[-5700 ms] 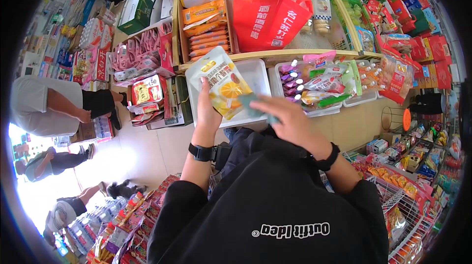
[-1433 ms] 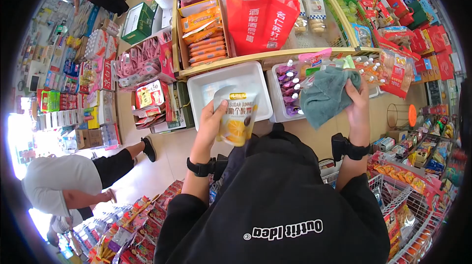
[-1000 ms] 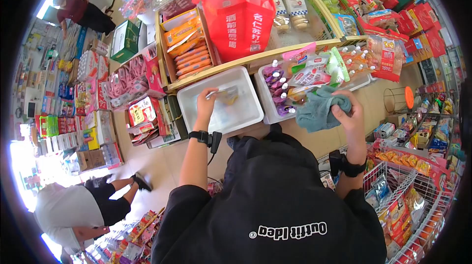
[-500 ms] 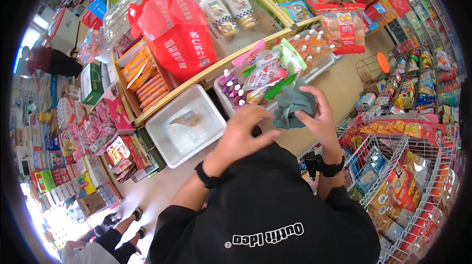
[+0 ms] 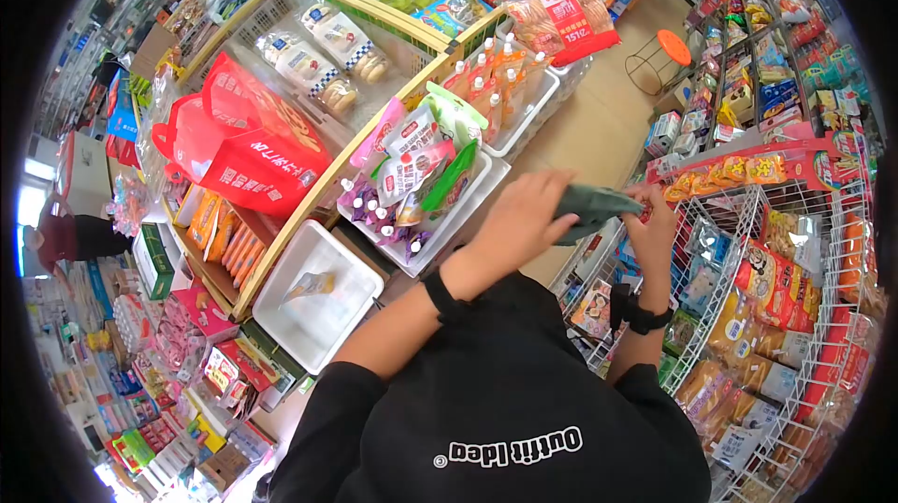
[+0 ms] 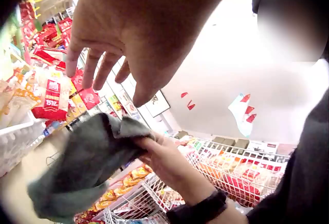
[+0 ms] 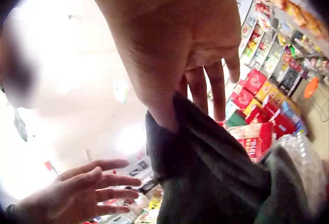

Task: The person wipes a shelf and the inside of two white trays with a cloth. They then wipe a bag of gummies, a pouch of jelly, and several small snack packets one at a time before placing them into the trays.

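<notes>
A grey-green cloth [image 5: 593, 206] [image 6: 85, 162] [image 7: 216, 183] hangs from my right hand [image 5: 652, 230] [image 6: 172, 165] [image 7: 169, 44], pinched between thumb and fingers. Beside it is my left hand [image 5: 516, 225] [image 6: 144, 23] [image 7: 77, 195]; both wrist views show its fingers extended and apart from the cloth. In the head view, a small pouch [image 5: 310, 287] lies in a white tray [image 5: 348, 330], left of my left forearm.
A second white tray [image 5: 486, 187] holds purple and colourful pouches, with orange ones in a tray beyond. A red bag [image 5: 248, 143] stands on the wooden-edged display. Wire baskets [image 5: 748, 222] of packets are at right, below a red snack strip [image 5: 739, 169].
Since the earliest frame, the pouch has gone from my left hand into the tray. My view has turned rightward, and both hands with the cloth have moved toward the wire baskets.
</notes>
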